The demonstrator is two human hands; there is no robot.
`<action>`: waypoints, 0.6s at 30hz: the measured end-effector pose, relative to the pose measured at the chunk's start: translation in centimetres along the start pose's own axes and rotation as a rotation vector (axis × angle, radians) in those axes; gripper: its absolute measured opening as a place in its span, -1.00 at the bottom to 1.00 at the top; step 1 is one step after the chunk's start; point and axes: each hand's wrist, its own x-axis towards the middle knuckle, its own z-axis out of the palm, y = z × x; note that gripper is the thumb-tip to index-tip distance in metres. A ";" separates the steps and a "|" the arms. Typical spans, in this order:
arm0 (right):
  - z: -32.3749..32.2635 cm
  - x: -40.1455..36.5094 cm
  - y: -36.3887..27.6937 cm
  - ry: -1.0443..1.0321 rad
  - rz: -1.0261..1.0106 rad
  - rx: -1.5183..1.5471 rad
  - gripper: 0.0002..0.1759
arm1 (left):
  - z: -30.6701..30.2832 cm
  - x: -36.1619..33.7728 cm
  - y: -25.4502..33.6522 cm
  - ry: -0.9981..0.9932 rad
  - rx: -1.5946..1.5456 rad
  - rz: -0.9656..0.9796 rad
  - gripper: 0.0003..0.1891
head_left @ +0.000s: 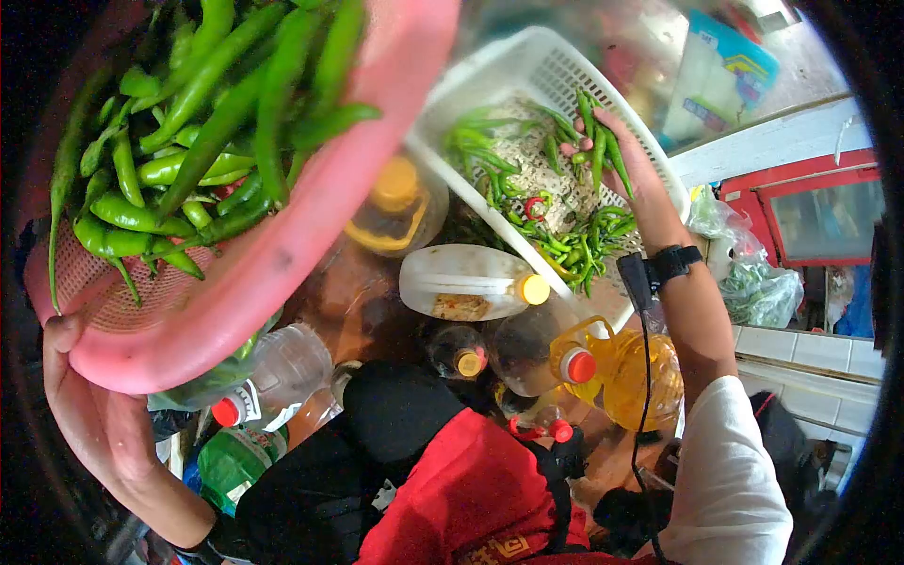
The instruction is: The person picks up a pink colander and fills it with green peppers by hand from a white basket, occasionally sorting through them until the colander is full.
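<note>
Two bare hands, both occupied; left hand (105,410) grasping one pink plastic colander (320,226) by its near edge, thumb at the rim, other fingers hidden; in the colander, one heap of long green chilli peppers (202,94), too overlapped for a sure count; right hand (629,146) inside one white perforated basket (490,71), closed round at least three slender green chillies (599,155); below that hand, many loose chillies (593,240) on the basket's pale, speckled bottom, likewise beyond counting, with one curled red chilli (535,207) among them; on the right wrist, one black wristband (674,265), with one black cable (648,377) nearby; between colander and basket, one yellow-capped jug (391,188); beneath the basket, one translucent white jug (452,264), one red-capped clear jug (523,353) and one jug of golden oil (650,377); beneath the colander, one red-capped clear bottle (292,363) and one green bottle (240,471); at far right, one red-framed cabinet (829,221) with a glass pane.
</note>
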 end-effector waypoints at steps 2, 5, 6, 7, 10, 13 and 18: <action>0.5 0.9 0.5 -0.040 0.023 0.034 -0.77 | 0.2 0.0 0.0 0.006 0.009 0.003 -0.55; 1.5 3.1 1.9 -0.087 0.095 -0.388 -0.63 | 0.7 -0.1 -0.2 0.065 0.036 0.024 -0.55; 1.3 4.6 3.2 -0.086 0.093 -0.384 -0.63 | 0.9 -0.1 -0.3 0.120 0.051 0.042 -0.54; 1.1 6.2 4.9 -0.051 -0.115 -0.972 -0.59 | 1.1 -0.1 -0.3 0.117 0.055 0.041 -0.54; 1.8 7.9 8.6 0.001 -0.293 -1.700 -0.48 | 1.4 -0.1 -0.4 0.120 0.065 0.035 -0.55; 2.9 7.5 10.2 0.007 -0.171 -1.875 -0.38 | 1.0 -0.1 -0.3 0.144 0.072 0.059 -0.55; 3.5 7.0 10.0 0.008 -0.066 -1.982 -0.30 | 1.4 -0.2 -0.5 0.155 0.080 0.070 -0.55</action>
